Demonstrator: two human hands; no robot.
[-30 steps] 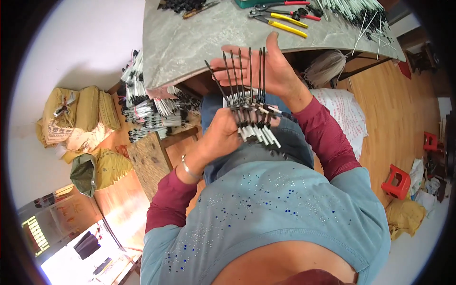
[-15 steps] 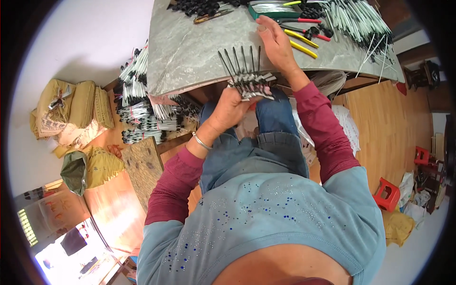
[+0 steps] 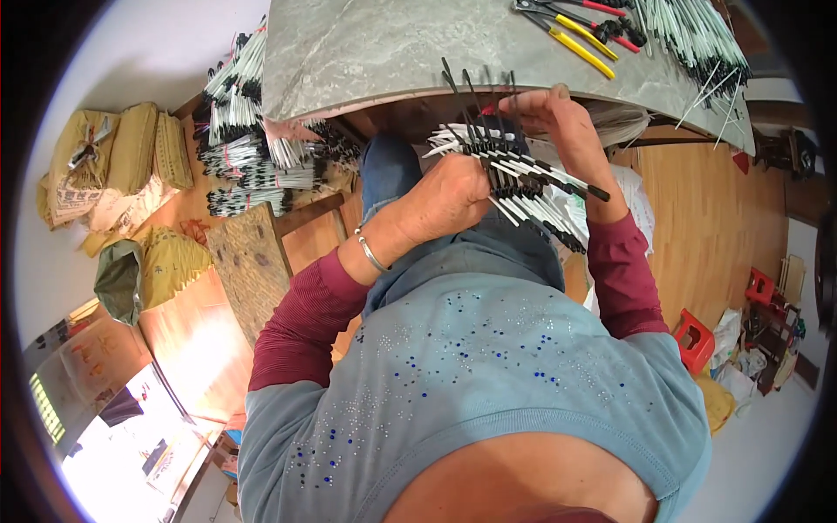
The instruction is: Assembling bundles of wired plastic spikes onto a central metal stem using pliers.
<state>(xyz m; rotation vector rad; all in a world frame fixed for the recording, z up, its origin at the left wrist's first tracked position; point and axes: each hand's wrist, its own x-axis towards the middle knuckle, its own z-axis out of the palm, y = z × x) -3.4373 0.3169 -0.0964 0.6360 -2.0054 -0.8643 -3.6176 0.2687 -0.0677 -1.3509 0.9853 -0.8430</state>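
Over my lap, my left hand [image 3: 449, 192] is closed round a bundle of thin white rods with black ends [image 3: 527, 196]. The rods fan out to the right, and several black ones stick up towards the table. At the bundle's far right is my right hand [image 3: 571, 131], its fingers stretched out and slightly bent beside the upright black rods. Whether its fingertips touch them I cannot tell. The left fingers are partly hidden behind the bundle.
A grey marble-patterned table [image 3: 375, 52] lies ahead, with yellow-handled pliers [image 3: 584, 48] and a pile of white rods [image 3: 693, 44]. More tied rod bundles [image 3: 248, 166] are stacked at the left, by a wooden bench [image 3: 248, 261]. A red stool [image 3: 693, 340] stands at right.
The bundle has turned, so its rods now point right and towards me. My right hand has come down from above the table to the bundle. The table sits higher in view.
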